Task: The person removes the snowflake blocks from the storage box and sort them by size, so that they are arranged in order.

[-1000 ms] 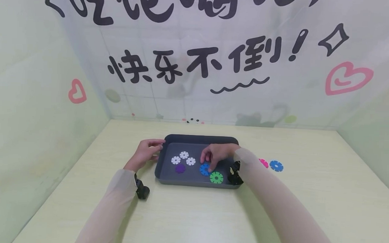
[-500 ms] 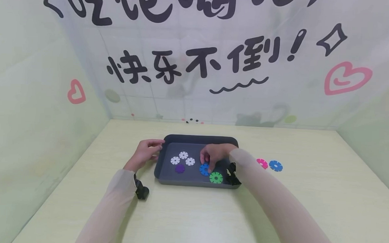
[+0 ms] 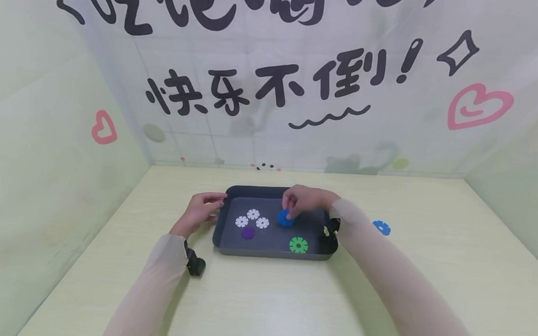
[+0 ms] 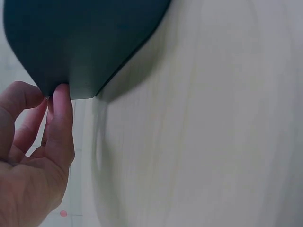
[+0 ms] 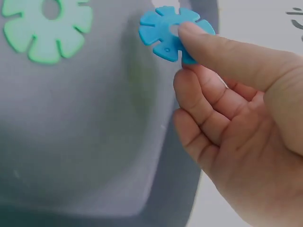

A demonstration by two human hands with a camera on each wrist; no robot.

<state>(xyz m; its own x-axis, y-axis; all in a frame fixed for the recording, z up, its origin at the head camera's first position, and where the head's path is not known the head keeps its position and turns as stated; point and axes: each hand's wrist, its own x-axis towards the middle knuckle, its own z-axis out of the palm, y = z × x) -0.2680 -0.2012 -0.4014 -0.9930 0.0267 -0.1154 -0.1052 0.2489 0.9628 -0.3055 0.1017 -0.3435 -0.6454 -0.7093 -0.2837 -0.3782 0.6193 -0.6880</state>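
While the right hand [image 3: 302, 198] pinched a blue disc [image 3: 285, 220] between thumb and fingers, that disc hung, as far as I could judge, just above the floor of the grey tray [image 3: 270, 254]. The thumb pressed beside its hole, so a slight roll of the grip might have spilled it onto the green disc [image 3: 293, 245], or perhaps the white discs [image 3: 250, 215] and purple disc [image 3: 248, 233] farther left. Because the black wrist device [image 3: 335, 223] hung over the tray's right end, a low sweep could have knocked the wall. The left hand [image 3: 199, 210] touched the far left corner; I couldn't tell whether it clamped or merely rested there. If it merely rested, a bump might have slid everything. A careless sleeve [image 3: 373, 248] could also have brushed the second blue disc [image 3: 385, 231], lying on the table [image 3: 269, 296].
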